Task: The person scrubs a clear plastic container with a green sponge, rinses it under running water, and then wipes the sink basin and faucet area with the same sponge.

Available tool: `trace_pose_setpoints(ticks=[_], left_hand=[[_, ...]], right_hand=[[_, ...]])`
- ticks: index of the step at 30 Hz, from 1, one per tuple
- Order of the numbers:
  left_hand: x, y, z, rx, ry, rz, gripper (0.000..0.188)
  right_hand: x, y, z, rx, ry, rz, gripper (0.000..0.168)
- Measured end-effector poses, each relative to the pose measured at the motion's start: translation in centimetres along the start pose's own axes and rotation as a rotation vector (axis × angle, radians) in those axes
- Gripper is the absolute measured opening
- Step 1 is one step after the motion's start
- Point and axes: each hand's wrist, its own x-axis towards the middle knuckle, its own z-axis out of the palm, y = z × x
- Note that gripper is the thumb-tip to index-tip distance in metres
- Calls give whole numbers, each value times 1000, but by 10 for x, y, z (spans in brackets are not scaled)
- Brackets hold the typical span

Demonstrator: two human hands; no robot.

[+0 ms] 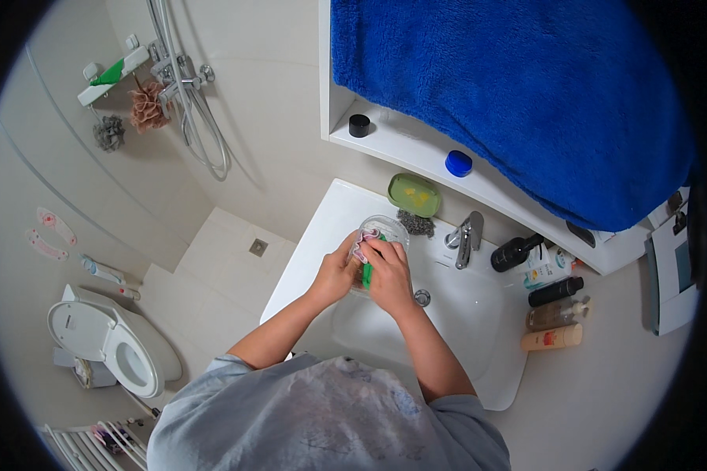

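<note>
Over the left part of a white washbasin [477, 353], my two hands meet at a clear plastic container [397, 229]. My left hand [333, 274] grips a small pink and white item with a wavy edge [366, 236]; what it is I cannot tell. The fingers of my right hand [389, 279] pinch the same item from the other side. Something bright green [367, 275] shows between the hands, partly covered by my fingers. The container's lower part is hidden behind both hands.
Behind the container lie a green soap dish [415, 194] and a grey scouring pad [415, 222]. A chrome faucet [466, 238] stands to the right. Several bottles [551, 338] line the basin's right side. A white shelf [501, 203] with a blue towel [506, 88] overhangs the back.
</note>
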Motion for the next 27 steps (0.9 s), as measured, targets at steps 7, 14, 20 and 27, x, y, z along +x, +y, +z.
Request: trace_pose_setpoints(ticks=[7, 14, 20, 27], left_hand=[[9, 3, 2, 138, 97, 57, 34], [5, 20, 1, -12, 302, -15, 12], [10, 6, 1, 53, 406, 4, 11], [5, 2, 5, 77, 337, 98, 25]], right_hand=[[18, -11, -5, -308, 72, 113, 48], [19, -20, -1, -442, 174, 245, 33], [-2, -36, 17, -246, 46, 104, 18], [5, -23, 20, 7, 121, 37, 24]])
